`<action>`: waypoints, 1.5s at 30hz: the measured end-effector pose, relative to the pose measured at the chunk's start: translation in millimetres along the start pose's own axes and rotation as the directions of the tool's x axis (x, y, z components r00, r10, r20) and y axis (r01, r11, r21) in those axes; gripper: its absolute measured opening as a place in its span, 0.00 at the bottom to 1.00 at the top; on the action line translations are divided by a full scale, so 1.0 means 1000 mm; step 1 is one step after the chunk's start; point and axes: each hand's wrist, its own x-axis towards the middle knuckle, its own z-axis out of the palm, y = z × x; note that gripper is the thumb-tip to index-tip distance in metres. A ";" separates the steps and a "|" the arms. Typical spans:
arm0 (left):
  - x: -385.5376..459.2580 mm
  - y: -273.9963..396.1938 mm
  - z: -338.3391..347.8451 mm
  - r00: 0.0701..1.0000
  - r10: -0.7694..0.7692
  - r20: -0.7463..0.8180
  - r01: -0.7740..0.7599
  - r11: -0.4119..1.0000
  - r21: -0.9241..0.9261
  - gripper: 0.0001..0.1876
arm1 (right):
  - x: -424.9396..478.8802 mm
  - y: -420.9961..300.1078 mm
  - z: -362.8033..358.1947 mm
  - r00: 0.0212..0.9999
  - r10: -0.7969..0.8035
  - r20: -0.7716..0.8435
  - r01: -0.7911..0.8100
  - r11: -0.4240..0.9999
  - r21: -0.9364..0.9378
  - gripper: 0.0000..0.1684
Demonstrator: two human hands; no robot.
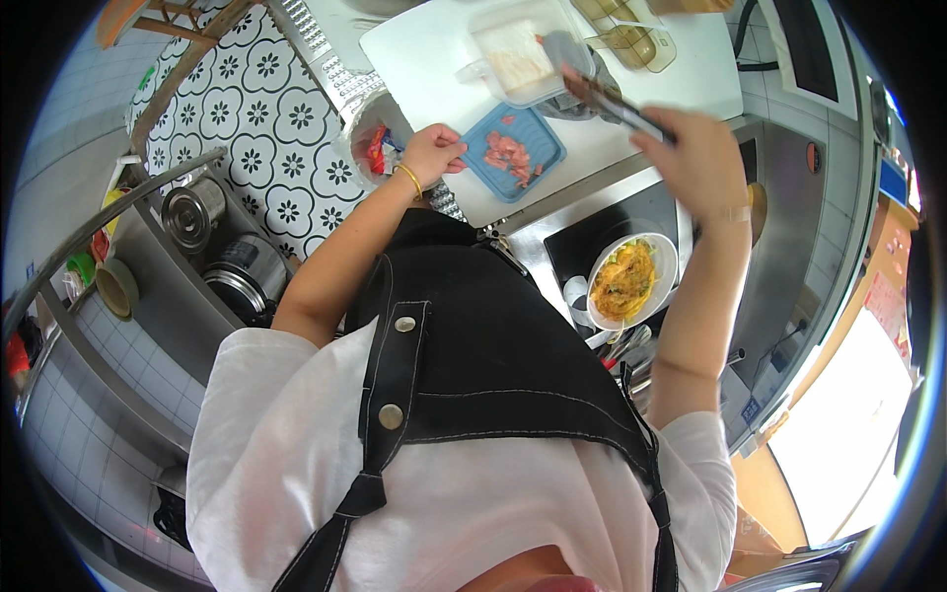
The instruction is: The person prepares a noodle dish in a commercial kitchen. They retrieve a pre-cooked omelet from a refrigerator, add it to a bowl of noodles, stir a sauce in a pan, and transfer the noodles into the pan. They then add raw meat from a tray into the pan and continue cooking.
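My left hand (pixel 435 157) pinches the left corner of a blue plastic tray (pixel 551 140), thumb and fingers on its rim. Small pieces of pink meat (pixel 507 154) lie in the tray's middle. My right hand (pixel 695 159) is closed around a long dark-handled utensil (pixel 629 115). Motion blurs its far end, so I cannot tell its exact kind. That end points up and left, over a grey cloth (pixel 573 108) and the near side of a clear plastic container (pixel 518 55). A pale layer covers the container's bottom.
Beneath these is a white board (pixel 422 55). Egg-like items sit in a clear holder (pixel 625 33) at the back. Near my right forearm stands a white bowl of noodle-like food (pixel 625 283). Left of the board is a bin (pixel 370 140) holding wrappers. Metal pots (pixel 248 270) stand lower left.
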 end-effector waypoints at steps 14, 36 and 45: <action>0.000 0.014 0.003 0.999 -0.042 0.009 0.042 0.999 0.004 0.08 | 0.005 -0.003 0.058 0.971 0.218 0.093 -0.232 0.957 0.174 0.21; 0.000 0.011 0.003 0.999 -0.041 0.027 0.040 0.999 0.019 0.07 | 0.131 -0.011 0.103 0.945 0.292 0.145 -0.265 0.947 -0.181 0.21; -0.001 0.012 0.012 0.995 0.012 0.101 -0.036 0.970 0.242 0.14 | 0.123 0.023 0.105 0.934 0.344 0.099 -0.346 0.938 0.000 0.18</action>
